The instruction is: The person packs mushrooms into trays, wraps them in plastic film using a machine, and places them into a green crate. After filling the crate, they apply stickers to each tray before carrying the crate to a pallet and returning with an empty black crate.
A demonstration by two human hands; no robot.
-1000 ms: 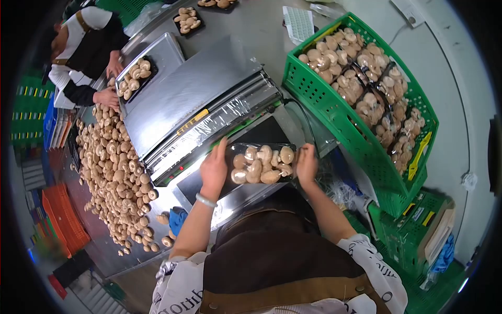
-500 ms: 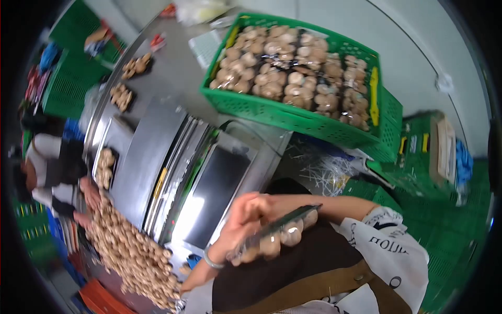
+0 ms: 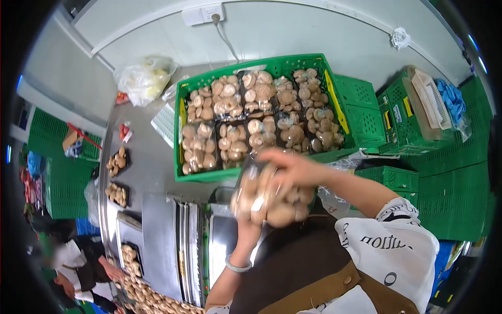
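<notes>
A film-wrapped tray of mushrooms (image 3: pixel 274 201), blurred by motion, is held in front of the apron. My right hand (image 3: pixel 298 170) grips its upper right part. Below its left side is my left hand (image 3: pixel 250 230), with the fingers mostly hidden behind the pack. Just beyond the pack stands a green crate (image 3: pixel 209 177) holding several wrapped mushroom packs (image 3: pixel 234 142). To the left of my hands lies the wrapping machine with its metal plate (image 3: pixel 162 240).
Loose mushrooms (image 3: pixel 149 298) cover the lower left table, beside a co-worker (image 3: pixel 78 267). Open mushroom trays (image 3: pixel 117 193) and a clear plastic bag (image 3: pixel 144 81) lie farther up. Green crates (image 3: pixel 400 118) are stacked at the right.
The view has turned towards the crate and wall. The mushroom pack has moved up near the crate's front edge, its mushrooms now facing the camera. My right hand has come onto the pack.
</notes>
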